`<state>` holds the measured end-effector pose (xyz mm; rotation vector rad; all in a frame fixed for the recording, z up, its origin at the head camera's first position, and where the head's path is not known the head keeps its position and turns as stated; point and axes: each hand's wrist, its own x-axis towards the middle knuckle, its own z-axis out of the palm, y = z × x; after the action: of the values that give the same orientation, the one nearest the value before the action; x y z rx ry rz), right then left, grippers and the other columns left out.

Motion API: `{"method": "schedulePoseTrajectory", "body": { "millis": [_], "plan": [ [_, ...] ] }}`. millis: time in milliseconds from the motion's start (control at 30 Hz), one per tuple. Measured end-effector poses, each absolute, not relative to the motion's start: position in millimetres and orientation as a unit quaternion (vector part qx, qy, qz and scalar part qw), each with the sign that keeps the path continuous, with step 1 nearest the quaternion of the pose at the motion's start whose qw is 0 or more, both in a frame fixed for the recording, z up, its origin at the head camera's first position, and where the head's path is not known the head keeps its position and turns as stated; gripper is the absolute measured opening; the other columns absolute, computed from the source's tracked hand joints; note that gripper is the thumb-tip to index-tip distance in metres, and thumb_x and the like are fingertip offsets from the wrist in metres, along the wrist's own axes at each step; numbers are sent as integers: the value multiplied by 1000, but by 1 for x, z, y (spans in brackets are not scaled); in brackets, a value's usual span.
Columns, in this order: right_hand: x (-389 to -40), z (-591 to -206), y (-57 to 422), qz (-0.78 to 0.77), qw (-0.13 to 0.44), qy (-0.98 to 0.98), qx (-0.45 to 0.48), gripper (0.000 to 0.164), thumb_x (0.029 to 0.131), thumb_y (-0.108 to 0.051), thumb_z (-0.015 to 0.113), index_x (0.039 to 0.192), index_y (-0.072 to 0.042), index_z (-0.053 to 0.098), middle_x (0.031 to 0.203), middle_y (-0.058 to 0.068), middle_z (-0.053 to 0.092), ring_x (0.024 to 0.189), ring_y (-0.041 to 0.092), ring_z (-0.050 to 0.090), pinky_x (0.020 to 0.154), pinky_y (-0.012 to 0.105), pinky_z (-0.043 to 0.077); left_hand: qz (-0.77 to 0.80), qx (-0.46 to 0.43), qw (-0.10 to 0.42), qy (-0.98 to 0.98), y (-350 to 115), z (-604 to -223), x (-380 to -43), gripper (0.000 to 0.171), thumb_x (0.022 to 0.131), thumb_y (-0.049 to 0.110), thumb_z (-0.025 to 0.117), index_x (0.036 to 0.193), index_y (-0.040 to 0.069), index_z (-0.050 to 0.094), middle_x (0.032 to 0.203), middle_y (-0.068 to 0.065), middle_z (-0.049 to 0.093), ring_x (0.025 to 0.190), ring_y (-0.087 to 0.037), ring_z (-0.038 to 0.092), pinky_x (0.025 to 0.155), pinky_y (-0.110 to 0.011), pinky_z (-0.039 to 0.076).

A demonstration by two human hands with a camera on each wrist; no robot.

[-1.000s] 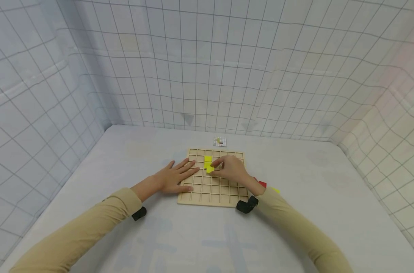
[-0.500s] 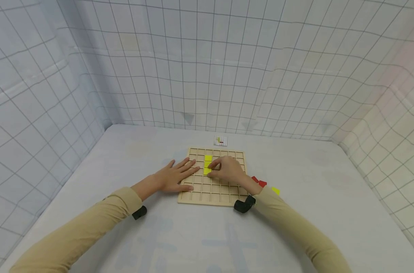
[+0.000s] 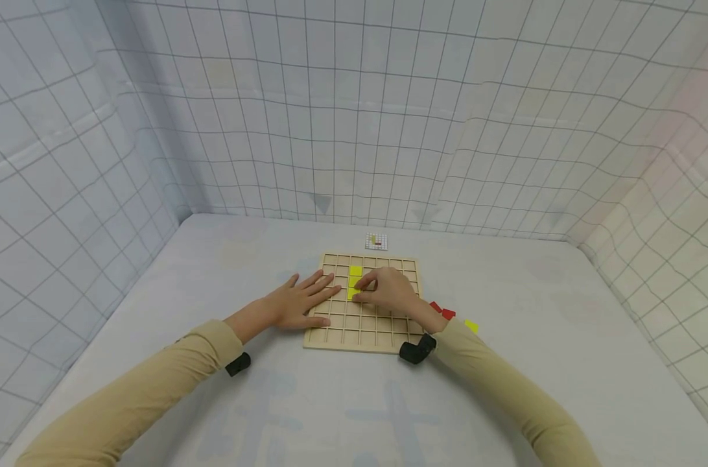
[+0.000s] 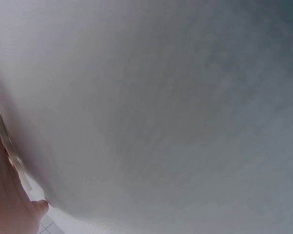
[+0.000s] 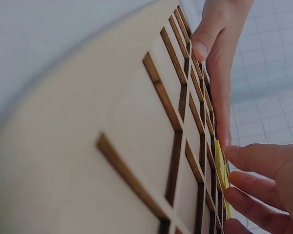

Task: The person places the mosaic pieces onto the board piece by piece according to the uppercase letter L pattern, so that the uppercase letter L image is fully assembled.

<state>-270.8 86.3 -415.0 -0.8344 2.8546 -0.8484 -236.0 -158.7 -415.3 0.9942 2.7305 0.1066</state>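
Observation:
A wooden board (image 3: 352,341) with a raised grid lies on the white table. Three yellow square tiles sit in one column of its cells; the far tile (image 3: 356,270) is fully visible. My right hand (image 3: 393,290) pinches the nearest of them, the third tile (image 3: 351,295), which lies in or on its cell and is partly covered by the fingers. In the right wrist view, thumb and fingertips touch yellow (image 5: 219,158) at the grid. My left hand (image 3: 298,305) rests flat with spread fingers on the board's left edge; the left wrist view shows little of that hand (image 4: 10,202).
Red tiles (image 3: 448,314) and a yellow tile (image 3: 471,325) lie right of the board. Behind it is a small printed grid card (image 3: 377,242) with yellow and red marks. Black wrist devices (image 3: 417,350) are on both forearms. Grid-patterned cloth walls (image 3: 389,130) enclose the table.
The third yellow tile, tilted in my right fingers a second ago, now lies flat in line below the other two. My right hand shifted slightly. The left hand stayed still.

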Motion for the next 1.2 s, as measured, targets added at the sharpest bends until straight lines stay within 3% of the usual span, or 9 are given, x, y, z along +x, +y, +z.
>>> {"method": "schedulePoseTrajectory", "body": {
  "millis": [333,667,1200],
  "plan": [
    [-269,-411,101,-288,-12,922,-259,18,85,-26,73,100,-16,76,94,-1,73,77,11,59,65,25,47,27,336,121,934,-158,-416,-236,74,96,61,38,156,23,16,163,-7,6,151,-31,3,113,-66,11],
    [-271,-402,146,-303,-65,912,-267,15,87,-18,70,98,-10,76,94,4,74,84,18,64,75,33,51,31,337,114,934,-159,-419,-237,75,96,61,39,156,23,16,163,-7,6,151,-31,2,113,-67,11],
    [-264,-395,232,-248,-49,922,-292,21,86,-15,70,106,-8,73,102,5,73,87,18,61,77,36,51,38,337,115,934,-158,-414,-234,75,96,60,41,156,21,17,163,-9,7,150,-33,4,112,-67,11]
  ]
}}
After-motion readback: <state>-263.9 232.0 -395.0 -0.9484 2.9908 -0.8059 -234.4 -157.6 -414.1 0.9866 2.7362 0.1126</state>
